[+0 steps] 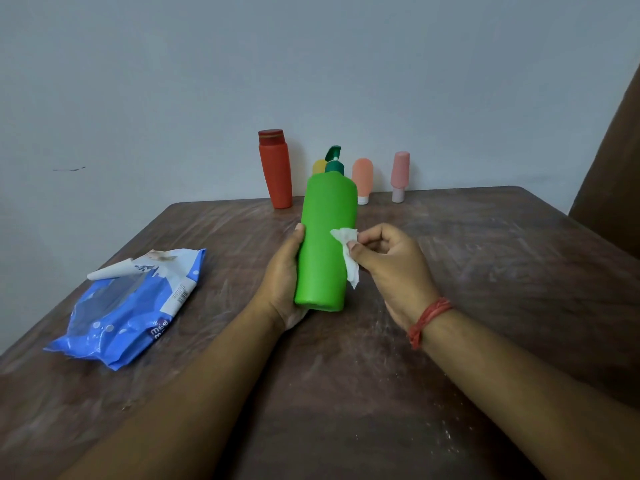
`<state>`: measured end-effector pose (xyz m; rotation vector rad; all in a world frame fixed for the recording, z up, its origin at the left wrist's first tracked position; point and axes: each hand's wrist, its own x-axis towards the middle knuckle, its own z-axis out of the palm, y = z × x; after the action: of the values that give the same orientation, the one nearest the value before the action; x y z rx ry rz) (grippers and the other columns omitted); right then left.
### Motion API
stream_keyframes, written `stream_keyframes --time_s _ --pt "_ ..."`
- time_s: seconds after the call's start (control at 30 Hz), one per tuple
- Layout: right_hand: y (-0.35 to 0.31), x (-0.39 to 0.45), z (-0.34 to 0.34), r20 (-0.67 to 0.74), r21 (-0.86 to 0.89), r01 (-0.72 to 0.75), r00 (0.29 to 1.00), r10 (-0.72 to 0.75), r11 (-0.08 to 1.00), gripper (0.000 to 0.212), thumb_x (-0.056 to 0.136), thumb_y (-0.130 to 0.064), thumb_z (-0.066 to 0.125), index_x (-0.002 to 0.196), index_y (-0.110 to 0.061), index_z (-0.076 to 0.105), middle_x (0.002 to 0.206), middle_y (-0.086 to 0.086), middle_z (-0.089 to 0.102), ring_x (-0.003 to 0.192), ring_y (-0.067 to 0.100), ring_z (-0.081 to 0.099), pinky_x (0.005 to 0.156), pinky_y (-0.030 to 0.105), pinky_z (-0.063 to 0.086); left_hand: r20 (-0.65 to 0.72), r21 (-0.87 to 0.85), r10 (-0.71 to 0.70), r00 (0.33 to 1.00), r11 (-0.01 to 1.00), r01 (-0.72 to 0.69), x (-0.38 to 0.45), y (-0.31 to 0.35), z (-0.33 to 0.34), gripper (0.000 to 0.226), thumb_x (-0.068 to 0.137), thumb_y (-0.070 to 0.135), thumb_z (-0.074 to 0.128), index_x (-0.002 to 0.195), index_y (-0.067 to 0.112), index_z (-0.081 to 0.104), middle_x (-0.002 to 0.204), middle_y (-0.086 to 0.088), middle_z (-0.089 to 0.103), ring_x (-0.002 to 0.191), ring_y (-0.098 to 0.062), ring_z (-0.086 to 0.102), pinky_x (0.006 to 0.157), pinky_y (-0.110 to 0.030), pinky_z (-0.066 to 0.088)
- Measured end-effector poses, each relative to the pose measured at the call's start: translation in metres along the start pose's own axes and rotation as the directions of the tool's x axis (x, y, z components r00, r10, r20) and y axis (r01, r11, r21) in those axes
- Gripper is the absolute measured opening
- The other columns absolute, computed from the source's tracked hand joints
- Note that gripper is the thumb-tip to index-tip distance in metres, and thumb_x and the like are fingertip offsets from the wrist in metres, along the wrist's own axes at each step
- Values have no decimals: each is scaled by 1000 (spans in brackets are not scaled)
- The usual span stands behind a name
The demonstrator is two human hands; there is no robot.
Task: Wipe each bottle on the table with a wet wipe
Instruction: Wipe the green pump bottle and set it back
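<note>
**poster1:** Green pump bottle (325, 244) is off the table, tilted a bit with the pump end pointing away from the camera. The left hand (282, 282) grips it around the lower half from the left side, thumb tip showing on the bottle's left edge. The other fingers wrap behind it, so I can't see them.

**poster2:** And the wipe?

**poster1:** White wet wipe (348, 256) is pinched in the right hand (391, 261), fingers curled around it, pressed against the bottle's right side about mid-height. It's all scrunched up. Red thread band (427, 322) sits on that wrist.

**poster2:** Other bottles?

**poster1:** They're lined up along the far edge of the wooden table (485, 271) by the wall: tall red bottle (275, 169), orange tube (362, 180) standing on its white cap, pink bottle (400, 176). There's also a yellow one (319, 167), mostly hidden behind the green bottle's pump, only its top showing. Blue wipes pack (131, 303) lies on the left, well apart from the hands, flap peeled up. Its label text is cut off, so it's hard to read.
</note>
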<state>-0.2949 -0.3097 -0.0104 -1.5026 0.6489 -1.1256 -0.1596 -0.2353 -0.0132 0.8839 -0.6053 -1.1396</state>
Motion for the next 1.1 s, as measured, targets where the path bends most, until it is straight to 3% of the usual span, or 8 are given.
stream_keyframes --time_s 0.3,0.47,0.53,0.6,0.67,0.8,0.9,1.1 --pt "-3 -17 13 216 -93 18 976 3 995 12 86 -18 74 79 -26 69 80 -1 73 78 12 67 79 35 56 -228 -218 133 965 959 -184 4 8 -5 51 105 50 37 111 10 68 93 -12 74 80 -23 70 79 -37 55" --pt "-6 -18 12 272 -3 -74 960 72 997 16 87 -7 73 75 -19 70 81 5 73 77 14 67 80 33 54 -266 -289 105 958 940 -184 3 9 -6 57 104 54 36 116 7 66 98 -17 70 85 -28 67 99 -49 49" --pt "-10 -20 12 220 -116 80 974 -53 990 15 87 -8 73 77 -19 70 82 -2 73 79 9 68 79 32 56 -237 -322 64 969 936 -140 1 9 -2 65 104 58 31 116 3 65 90 -21 72 77 -31 71 82 -45 58" --pt "-15 -22 13 208 -299 392 917 -341 870 11 85 -6 73 80 -16 70 86 -7 70 83 3 66 78 24 53 -215 -365 10 977 927 -89 -2 10 3 69 104 60 28 116 1 62 86 -24 72 72 -32 73 66 -40 61" --pt "-18 -23 14 331 -429 673 738 -588 603 7 85 -3 73 84 -10 71 90 -1 67 89 9 64 81 22 50 -190 -417 -29 981 907 -54 -7 11 9 70 104 60 28 113 -1 61 82 -24 71 66 -31 72 58 -37 61" --pt "-19 -26 16 556 -439 878 432 -710 190 13 90 4 61 87 -4 71 94 9 64 87 27 55 85 39 48 -211 -452 -72 975 892 -32 -13 12 17 68 105 57 29 99 -3 62 73 -21 71 58 -29 72 50 -31 59" --pt "-17 -29 18 648 -392 920 282 -708 8 21 97 2 52 89 -3 70 96 12 65 89 29 57 89 44 48 -177 -453 -146 973 890 51 -15 15 19 76 104 60 27 100 -8 61 80 -22 70 71 -30 71 66 -31 59" --pt "-27 -17 7 588 -497 867 346 -731 11 18 99 0 54 90 -1 71 93 12 65 83 29 56 75 41 50 -201 -516 -76 977 856 -40 -14 28 26 74 104 59 31 112 -10 58 80 -25 69 64 -32 69 57 -36 60"
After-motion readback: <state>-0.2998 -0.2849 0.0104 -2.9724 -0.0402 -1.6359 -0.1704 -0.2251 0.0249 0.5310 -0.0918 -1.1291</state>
